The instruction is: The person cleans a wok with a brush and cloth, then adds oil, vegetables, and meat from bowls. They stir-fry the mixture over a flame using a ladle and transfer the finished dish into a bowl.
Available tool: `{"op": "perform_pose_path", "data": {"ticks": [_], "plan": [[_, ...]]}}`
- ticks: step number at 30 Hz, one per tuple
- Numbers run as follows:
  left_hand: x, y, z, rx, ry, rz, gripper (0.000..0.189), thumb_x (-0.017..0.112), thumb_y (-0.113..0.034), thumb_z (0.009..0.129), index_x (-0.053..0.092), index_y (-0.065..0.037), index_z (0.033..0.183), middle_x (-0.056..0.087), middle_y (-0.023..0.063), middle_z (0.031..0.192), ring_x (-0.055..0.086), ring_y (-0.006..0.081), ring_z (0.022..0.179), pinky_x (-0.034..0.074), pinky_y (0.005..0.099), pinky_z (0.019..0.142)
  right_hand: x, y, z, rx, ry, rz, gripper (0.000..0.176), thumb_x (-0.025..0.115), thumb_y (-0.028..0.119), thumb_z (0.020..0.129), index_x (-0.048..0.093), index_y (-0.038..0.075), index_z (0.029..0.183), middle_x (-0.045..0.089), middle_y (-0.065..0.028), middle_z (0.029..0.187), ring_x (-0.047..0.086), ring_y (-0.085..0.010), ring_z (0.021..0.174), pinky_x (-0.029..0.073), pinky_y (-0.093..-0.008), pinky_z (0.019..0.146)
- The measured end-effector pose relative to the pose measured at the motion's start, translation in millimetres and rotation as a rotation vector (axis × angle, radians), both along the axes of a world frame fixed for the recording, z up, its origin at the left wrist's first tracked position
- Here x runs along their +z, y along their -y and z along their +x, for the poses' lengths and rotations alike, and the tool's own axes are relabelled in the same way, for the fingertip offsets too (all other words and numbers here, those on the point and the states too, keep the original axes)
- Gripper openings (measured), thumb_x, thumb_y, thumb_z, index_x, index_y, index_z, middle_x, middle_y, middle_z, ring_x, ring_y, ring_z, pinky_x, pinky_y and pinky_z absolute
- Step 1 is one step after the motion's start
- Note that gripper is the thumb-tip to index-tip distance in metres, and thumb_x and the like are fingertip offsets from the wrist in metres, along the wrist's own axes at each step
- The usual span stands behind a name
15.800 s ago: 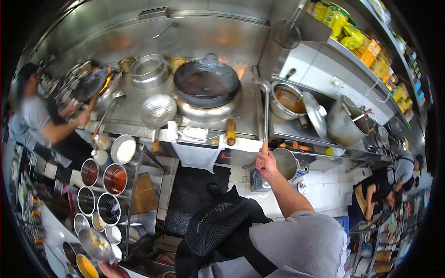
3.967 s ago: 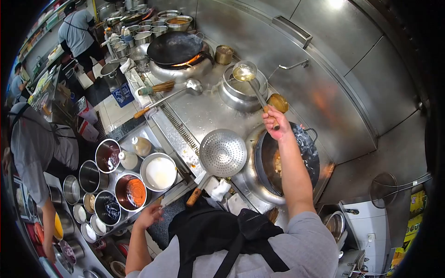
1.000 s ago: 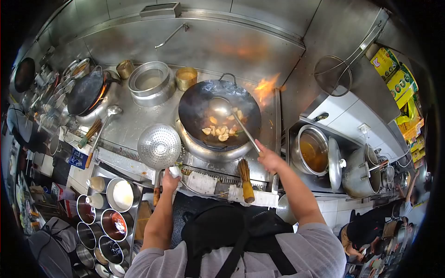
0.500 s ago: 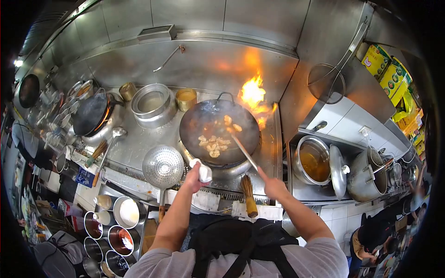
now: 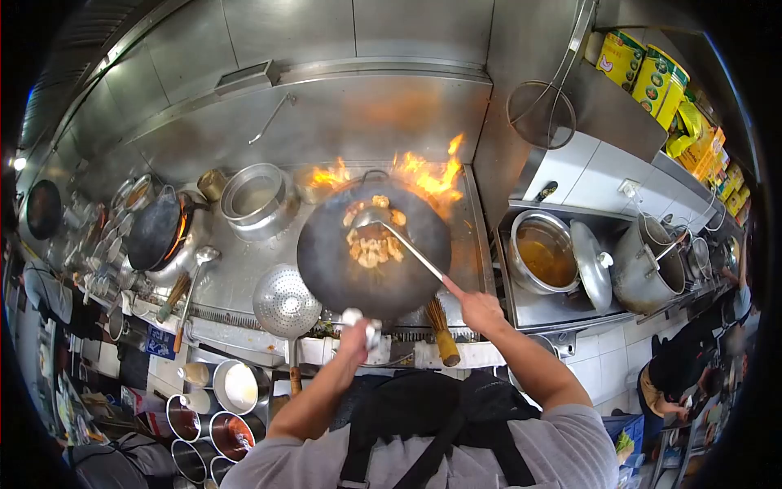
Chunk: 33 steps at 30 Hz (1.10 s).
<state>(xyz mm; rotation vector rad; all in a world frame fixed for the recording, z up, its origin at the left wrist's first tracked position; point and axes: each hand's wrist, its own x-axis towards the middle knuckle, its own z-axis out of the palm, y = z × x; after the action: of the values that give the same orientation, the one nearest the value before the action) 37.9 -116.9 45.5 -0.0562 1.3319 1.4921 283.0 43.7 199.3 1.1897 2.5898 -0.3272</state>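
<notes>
My left hand (image 5: 355,342) is closed around a folded white cloth (image 5: 372,334) at the near rim of a large dark wok (image 5: 334,261). How much of the rim it grips is hidden by the cloth. In my right hand (image 5: 482,311) is the handle of a long ladle (image 5: 417,256). Its bowl lies among browned, pale food pieces (image 5: 371,253) in the far half of the wok. Flames (image 5: 432,175) rise behind the wok's far rim, and smoke hangs over it.
A perforated strainer (image 5: 287,300) lies left of the wok, and a bamboo brush (image 5: 442,334) sits near its right front. Left stands a metal pot (image 5: 257,200). On the right are a pot of brownish liquid (image 5: 544,254) and its lid (image 5: 588,265). Another person (image 5: 684,359) works at far right.
The ladle's bowl has moved further into the wok, among the food. The food has gathered toward the far side. Flames now spread along both sides of the far rim. The view has shifted.
</notes>
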Motion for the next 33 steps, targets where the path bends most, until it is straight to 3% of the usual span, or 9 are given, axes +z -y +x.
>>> {"op": "perform_pose_path", "data": {"ticks": [1, 6, 11, 21, 22, 23, 25, 28, 33], "plan": [[52, 18, 20, 0.025, -0.004, -0.061, 0.019, 0.057, -0.010, 0.088, 0.058, -0.010, 0.107, 0.066, 0.0083, 0.092, 0.064, 0.0224, 0.070, 0.053, 0.0413, 0.053, 4, 6, 15, 0.002, 0.009, 0.010, 0.088, 0.050, 0.004, 0.084, 0.012, 0.038, 0.155, 0.069, -0.0229, 0.098, 0.068, -0.0376, 0.089, 0.054, -0.0484, 0.077], [73, -38, -21, 0.085, 0.044, 0.099, 0.012, 0.058, -0.022, 0.091, 0.058, -0.014, 0.099, 0.064, 0.0037, 0.086, 0.062, 0.0195, 0.069, 0.049, 0.0387, 0.059, 74, 17, 86, 0.055, -0.126, -0.210, 0.085, 0.059, 0.015, 0.085, 0.014, 0.038, 0.154, 0.065, -0.0206, 0.081, 0.064, -0.0401, 0.074, 0.050, -0.0491, 0.071], [121, -24, -1, -0.023, -0.011, 0.040, 0.013, 0.055, -0.024, 0.092, 0.057, -0.015, 0.101, 0.062, 0.0040, 0.081, 0.063, 0.0215, 0.064, 0.046, 0.0343, 0.047, 118, 4, 112, 0.207, -0.006, -0.292, 0.085, 0.055, 0.016, 0.086, 0.009, 0.035, 0.155, 0.066, -0.0267, 0.094, 0.064, -0.0433, 0.080, 0.049, -0.0506, 0.079], [-38, 9, -4, -0.023, -0.149, 0.154, 0.025, 0.060, -0.010, 0.086, 0.055, -0.005, 0.110, 0.063, 0.0080, 0.095, 0.063, 0.0216, 0.076, 0.052, 0.0373, 0.062, 9, 32, 21, -0.016, 0.072, -0.015, 0.093, 0.056, 0.004, 0.082, 0.009, 0.039, 0.155, 0.068, -0.0234, 0.103, 0.068, -0.0376, 0.090, 0.052, -0.0463, 0.084], [-32, 26, 6, -0.028, -0.082, 0.091, 0.028, 0.061, -0.007, 0.085, 0.054, -0.005, 0.111, 0.062, 0.0081, 0.096, 0.064, 0.0220, 0.079, 0.053, 0.0383, 0.065, 6, 33, 27, -0.014, 0.030, 0.017, 0.093, 0.057, 0.006, 0.083, 0.010, 0.039, 0.155, 0.068, -0.0223, 0.103, 0.067, -0.0380, 0.091, 0.052, -0.0464, 0.085], [-10, 33, 21, 0.065, -0.025, 0.125, 0.014, 0.060, -0.010, 0.089, 0.055, -0.008, 0.102, 0.064, 0.0087, 0.089, 0.065, 0.0214, 0.070, 0.050, 0.0363, 0.045, 15, 34, 33, -0.012, 0.032, 0.026, 0.093, 0.057, 0.006, 0.083, 0.010, 0.039, 0.155, 0.068, -0.0223, 0.103, 0.067, -0.0380, 0.091, 0.052, -0.0464, 0.085], [25, 28, 10, 0.050, -0.052, 0.046, 0.025, 0.061, -0.005, 0.086, 0.055, -0.006, 0.111, 0.062, 0.0074, 0.090, 0.065, 0.0225, 0.078, 0.055, 0.0408, 0.064, 48, 44, 50, 0.022, 0.026, -0.078, 0.089, 0.060, 0.011, 0.085, 0.011, 0.038, 0.155, 0.067, -0.0221, 0.104, 0.067, -0.0391, 0.091, 0.052, -0.0473, 0.086], [83, -26, -31, 0.053, 0.035, 0.083, 0.013, 0.054, -0.025, 0.093, 0.056, -0.012, 0.096, 0.062, 0.0047, 0.077, 0.061, 0.0196, 0.060, 0.045, 0.0345, 0.043, 74, 29, 73, 0.157, -0.062, -0.254, 0.084, 0.057, 0.015, 0.088, 0.011, 0.036, 0.155, 0.066, -0.0241, 0.108, 0.064, -0.0413, 0.096, 0.050, -0.0470, 0.088], [27, -60, -52, -0.066, -0.036, 0.064, 0.019, 0.058, -0.031, 0.090, 0.057, -0.013, 0.098, 0.063, 0.0044, 0.080, 0.062, 0.0203, 0.062, 0.045, 0.0335, 0.043, 32, 12, 25, 0.140, 0.045, -0.132, 0.088, 0.052, 0.007, 0.085, 0.008, 0.036, 0.155, 0.066, -0.0249, 0.106, 0.065, -0.0413, 0.093, 0.052, -0.0471, 0.086]]}}
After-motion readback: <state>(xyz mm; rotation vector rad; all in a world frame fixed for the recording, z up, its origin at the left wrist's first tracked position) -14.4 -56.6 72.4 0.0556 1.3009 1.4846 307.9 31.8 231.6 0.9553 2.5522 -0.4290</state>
